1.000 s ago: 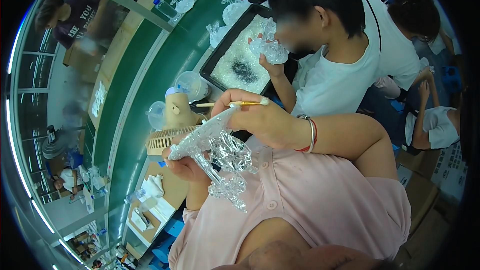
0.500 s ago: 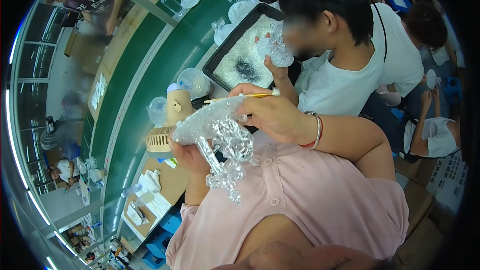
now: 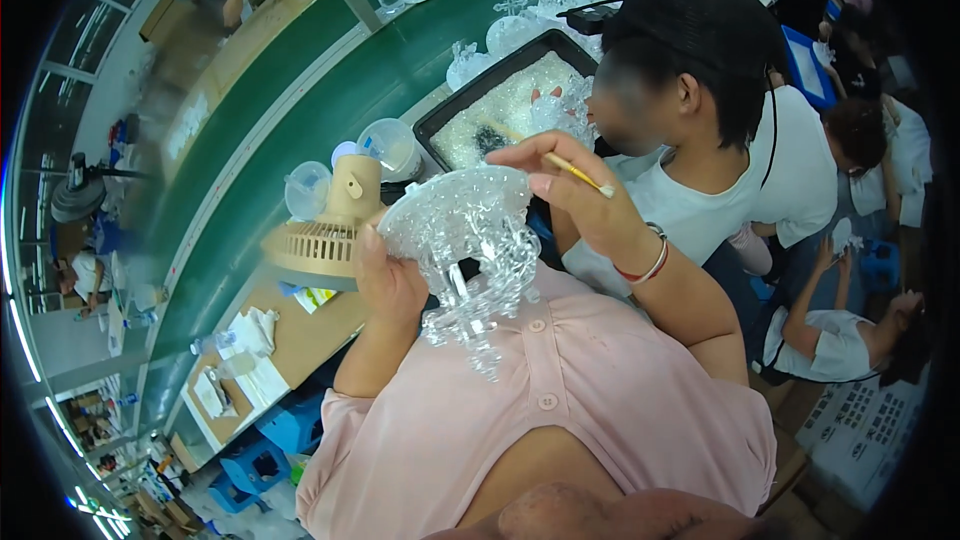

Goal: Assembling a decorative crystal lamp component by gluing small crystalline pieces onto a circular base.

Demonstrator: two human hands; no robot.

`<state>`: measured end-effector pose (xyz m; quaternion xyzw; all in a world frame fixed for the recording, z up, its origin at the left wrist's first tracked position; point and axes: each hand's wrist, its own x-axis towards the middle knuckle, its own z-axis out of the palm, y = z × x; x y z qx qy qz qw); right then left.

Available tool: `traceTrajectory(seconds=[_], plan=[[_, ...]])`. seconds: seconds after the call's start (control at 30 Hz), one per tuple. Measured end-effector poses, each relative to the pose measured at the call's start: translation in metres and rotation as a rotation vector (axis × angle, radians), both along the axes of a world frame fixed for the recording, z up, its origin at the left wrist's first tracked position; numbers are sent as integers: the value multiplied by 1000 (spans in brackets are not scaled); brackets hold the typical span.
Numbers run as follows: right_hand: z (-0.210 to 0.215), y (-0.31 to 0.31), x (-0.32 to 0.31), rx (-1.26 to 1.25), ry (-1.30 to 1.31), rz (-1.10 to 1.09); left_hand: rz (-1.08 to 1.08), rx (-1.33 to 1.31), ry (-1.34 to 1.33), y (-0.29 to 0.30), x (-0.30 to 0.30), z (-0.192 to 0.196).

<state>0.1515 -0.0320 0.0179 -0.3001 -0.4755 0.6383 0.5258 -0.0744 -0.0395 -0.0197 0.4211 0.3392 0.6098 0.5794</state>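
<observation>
L hand (image 3: pixel 392 278): we grip clear crystal ornament (image 3: pixel 462 240) from below, held at chest ht | R hand (image 3: pixel 578 202): we pinch thin yellow stick (image 3: pixel 572 172), fingers on ornament's top rim | beige fan (image 3: pixel 325 230) just behind.

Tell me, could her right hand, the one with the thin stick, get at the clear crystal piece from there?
Probably yes: the right hand already rests by the rim of the clear crystal ornament held by the left hand, with nothing between them.

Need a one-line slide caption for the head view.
Left hand holds a clear crystal ornament; right hand grips a thin stick above it.
</observation>
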Motion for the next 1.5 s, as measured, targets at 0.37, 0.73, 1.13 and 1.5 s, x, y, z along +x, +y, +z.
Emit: traceTrajectory(seconds=[0.37, 0.73, 1.13, 1.5], plan=[[-35, -1, 7, -197, 213, -2, -213, 11, -118, -13, 18, 30], [-56, -9, -8, -485, 464, -236, -363, -362, -425, 5, 10, 19], [-26, -24, -5, -348, 406, -161, -270, 49, 223, 29, -9, 43], [-20, -35, -12, -398, 476, -174, -513, -113, 537, 39, -19, 52]])
